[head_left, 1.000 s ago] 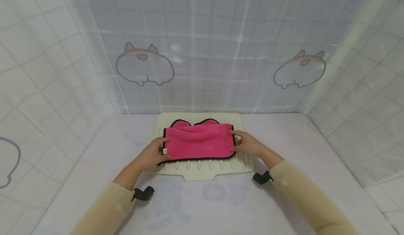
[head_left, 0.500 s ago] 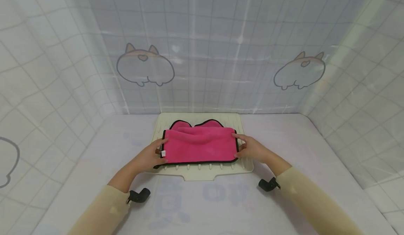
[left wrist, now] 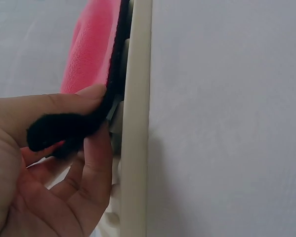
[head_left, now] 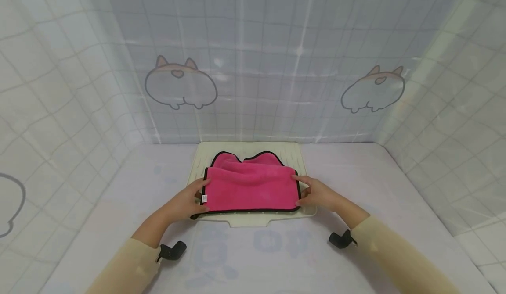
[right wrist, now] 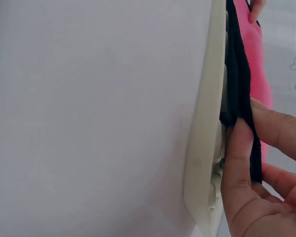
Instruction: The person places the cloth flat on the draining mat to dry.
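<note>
Pink plush black-edged cloth (head_left: 253, 188): over cream ribbed tray (head_left: 249, 220) on pale desk (head_left: 261, 267) | left hand (head_left: 186, 202): grip pinching cloth's 8 o'clock end | right hand (head_left: 317, 194): grip pinching its 4 o'clock end

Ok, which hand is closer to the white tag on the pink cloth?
Your left hand: it grips the pink cloth beside the white tag, while your right hand pinches the cloth's opposite edge.
</note>
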Available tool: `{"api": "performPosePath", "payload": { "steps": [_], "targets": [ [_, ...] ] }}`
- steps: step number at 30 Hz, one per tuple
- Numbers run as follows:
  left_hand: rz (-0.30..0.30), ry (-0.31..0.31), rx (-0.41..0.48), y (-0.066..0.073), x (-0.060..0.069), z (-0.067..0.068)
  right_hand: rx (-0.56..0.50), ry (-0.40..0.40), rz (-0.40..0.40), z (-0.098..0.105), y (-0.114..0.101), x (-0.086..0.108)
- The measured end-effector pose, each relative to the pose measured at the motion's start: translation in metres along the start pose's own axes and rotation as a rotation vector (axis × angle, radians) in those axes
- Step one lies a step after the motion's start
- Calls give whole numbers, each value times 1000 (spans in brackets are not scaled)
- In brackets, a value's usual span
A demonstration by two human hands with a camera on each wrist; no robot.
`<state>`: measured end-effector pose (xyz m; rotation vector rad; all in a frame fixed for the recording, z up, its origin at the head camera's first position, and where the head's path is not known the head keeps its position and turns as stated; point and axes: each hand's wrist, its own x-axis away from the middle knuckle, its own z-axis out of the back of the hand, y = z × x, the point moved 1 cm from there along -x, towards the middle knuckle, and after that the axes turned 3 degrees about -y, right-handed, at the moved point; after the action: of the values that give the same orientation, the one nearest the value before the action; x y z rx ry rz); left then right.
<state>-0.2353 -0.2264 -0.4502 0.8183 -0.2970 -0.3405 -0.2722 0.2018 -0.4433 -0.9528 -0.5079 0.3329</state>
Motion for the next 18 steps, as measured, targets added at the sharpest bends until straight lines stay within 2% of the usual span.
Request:
{"api": "performPosePath", "payload": {
  "steps": [10,14,18],
  "targets": [
    [17,-12,-27,5,7,-1,54,8,14,-9,3,1],
    [15,-12,-72,6,8,-2,82,28,7,-12,3,2],
    [11,-10,-139,6,6,-4,171,56,18,-14,0,2]
  ]
}}
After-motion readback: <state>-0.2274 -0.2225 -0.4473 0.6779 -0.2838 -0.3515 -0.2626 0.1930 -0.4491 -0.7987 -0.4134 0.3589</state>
